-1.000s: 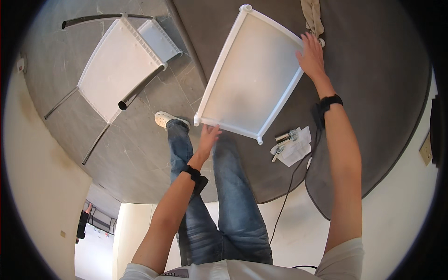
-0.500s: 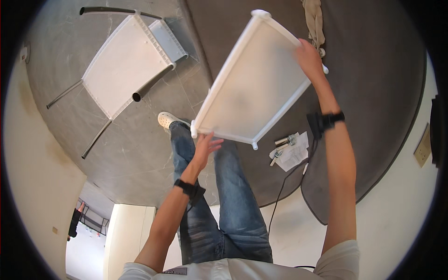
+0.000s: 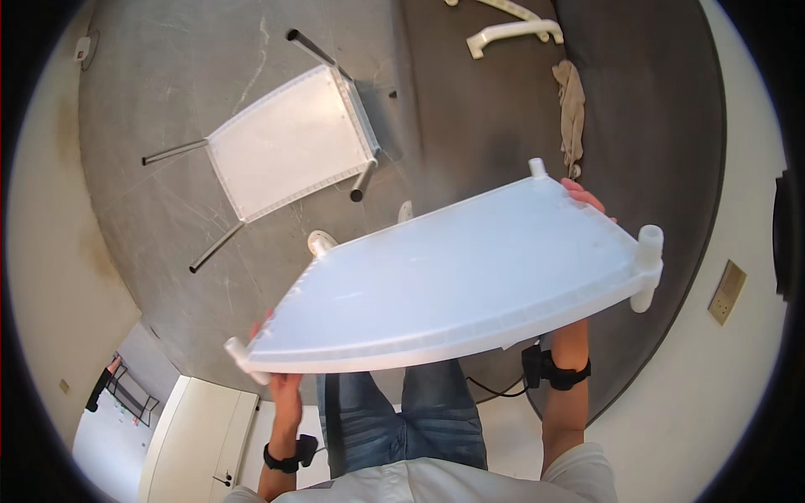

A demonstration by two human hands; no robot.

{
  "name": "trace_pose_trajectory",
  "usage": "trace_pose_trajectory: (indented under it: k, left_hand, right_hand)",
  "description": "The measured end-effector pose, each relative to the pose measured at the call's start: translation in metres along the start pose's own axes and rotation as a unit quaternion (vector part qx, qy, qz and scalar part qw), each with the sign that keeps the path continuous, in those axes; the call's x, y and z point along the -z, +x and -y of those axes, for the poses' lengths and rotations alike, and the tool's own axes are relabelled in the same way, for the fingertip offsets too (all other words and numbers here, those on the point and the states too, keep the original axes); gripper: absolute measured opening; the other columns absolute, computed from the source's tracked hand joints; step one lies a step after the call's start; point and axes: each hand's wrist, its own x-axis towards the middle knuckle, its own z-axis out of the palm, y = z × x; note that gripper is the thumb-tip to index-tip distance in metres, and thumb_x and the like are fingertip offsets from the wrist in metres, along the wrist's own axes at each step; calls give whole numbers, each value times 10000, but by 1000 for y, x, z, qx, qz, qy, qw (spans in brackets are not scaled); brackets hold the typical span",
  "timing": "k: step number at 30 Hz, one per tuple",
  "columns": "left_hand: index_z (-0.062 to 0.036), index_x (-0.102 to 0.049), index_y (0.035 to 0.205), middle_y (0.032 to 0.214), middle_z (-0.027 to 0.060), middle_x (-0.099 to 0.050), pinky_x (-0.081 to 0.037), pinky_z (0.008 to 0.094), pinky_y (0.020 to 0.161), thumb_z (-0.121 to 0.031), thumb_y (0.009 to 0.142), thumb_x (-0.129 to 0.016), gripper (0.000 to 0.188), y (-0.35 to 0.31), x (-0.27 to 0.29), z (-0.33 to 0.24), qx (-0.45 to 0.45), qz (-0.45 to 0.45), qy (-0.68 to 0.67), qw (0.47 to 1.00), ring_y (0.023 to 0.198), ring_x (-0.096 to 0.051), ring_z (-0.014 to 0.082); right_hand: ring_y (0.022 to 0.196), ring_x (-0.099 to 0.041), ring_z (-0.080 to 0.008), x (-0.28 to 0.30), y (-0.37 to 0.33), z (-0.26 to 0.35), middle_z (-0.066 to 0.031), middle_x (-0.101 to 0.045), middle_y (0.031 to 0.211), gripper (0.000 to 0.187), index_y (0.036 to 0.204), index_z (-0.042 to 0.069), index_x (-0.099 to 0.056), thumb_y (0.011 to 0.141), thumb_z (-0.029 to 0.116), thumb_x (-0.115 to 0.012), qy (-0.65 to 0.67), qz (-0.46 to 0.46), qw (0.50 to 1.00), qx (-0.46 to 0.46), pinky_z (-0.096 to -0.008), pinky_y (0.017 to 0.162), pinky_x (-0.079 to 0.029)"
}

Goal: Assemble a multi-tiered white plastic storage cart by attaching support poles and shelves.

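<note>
A white plastic shelf panel with short round sockets at its corners is held up in front of my legs. My left hand grips its near left corner, fingers curled round the edge and partly hidden beneath it. At the right end my right hand holds the short edge, with fingertips showing over the rim and the palm hidden under the panel. Farther off, a second white panel with dark metal tube legs rests on the grey floor.
White curved plastic handle-like pieces lie on the dark grey padded surface at the back. A beige cloth lies nearby. To the right is a wall with a socket plate; a white cabinet stands lower left.
The panel has been turned over, lowered toward me and swung broadside. My left hand, earlier with fingers apart at its lower edge, now grips the left corner; my right hand keeps its hold.
</note>
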Motion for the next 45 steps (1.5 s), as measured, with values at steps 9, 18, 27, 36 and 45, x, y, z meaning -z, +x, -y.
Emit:
trace_pose_trajectory:
  k: [9, 18, 27, 36, 45]
  left_hand:
    - [-159, -46, 1459, 1485, 108, -216, -241, 383, 1095, -227, 896, -527, 743, 34, 161, -20, -80, -127, -83, 985, 1336, -262, 241]
    - [-166, -173, 1444, 1494, 130, -171, -254, 448, 1100, -484, 948, -289, 600, 108, 193, -78, -134, -72, -235, 960, 1365, -203, 315]
    - [-143, -122, 1453, 1497, 133, -163, -190, 453, 1120, -471, 946, -303, 630, 134, 198, -117, -140, -122, -212, 959, 1369, -196, 304]
    - [-212, -106, 1456, 1470, 167, -220, -168, 453, 1115, -535, 940, -284, 635, 140, 148, -152, -171, -244, -149, 943, 1357, -226, 306]
    - [-88, -69, 1460, 1417, 187, -307, -286, 446, 1055, -481, 952, -360, 704, 158, 154, -170, -141, -311, 73, 937, 1310, -320, 288]
  right_hand:
    - [1296, -323, -321, -120, 13, 35, -229, -372, 1361, 618, 1080, 70, -544, 936, 566, -205, 58, 188, 980, 2, -441, 1080, -222]
    - [1348, -222, -340, -215, -6, 32, -203, -260, 1445, 424, 888, 109, -533, 936, 454, -289, 102, 202, 971, -81, -472, 1114, -130]
    - [1356, -219, -303, -253, -8, 10, -194, -378, 1382, 569, 941, 79, -540, 939, 537, -203, -27, 218, 970, -106, -452, 1106, -102]
    - [1062, -518, -240, -252, 56, 27, -116, -577, 994, 663, 986, 54, -514, 935, 578, -112, -84, 271, 953, -102, -399, 1030, -280]
    - [908, -535, -133, -270, 116, 58, -72, -517, 1041, 741, 1156, 45, -476, 913, 628, -86, -207, 204, 955, -63, -312, 802, -432]
